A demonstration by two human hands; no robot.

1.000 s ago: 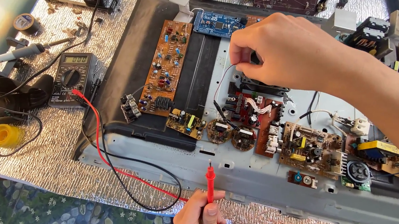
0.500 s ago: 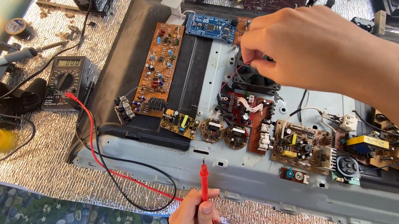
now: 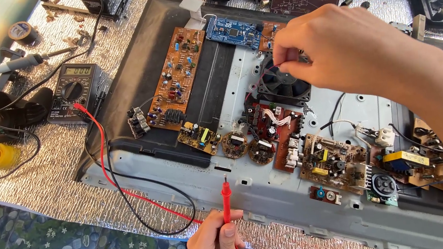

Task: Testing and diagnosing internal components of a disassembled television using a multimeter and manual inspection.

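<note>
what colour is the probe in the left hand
Red: the left hand holds a red probe with a red lead, seen in the head view.

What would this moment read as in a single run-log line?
left hand: holds red probe upright | right hand: pinches thin wire above black fan | multimeter: left of chassis

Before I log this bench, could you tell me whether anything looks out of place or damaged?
Nothing looks broken, though it is untidy. Several small circuit boards lie loose and crooked on the grey metal chassis. The left hand holds a red test probe upright, its tip near the chassis; the right hand pinches something small over the black fan.
</note>
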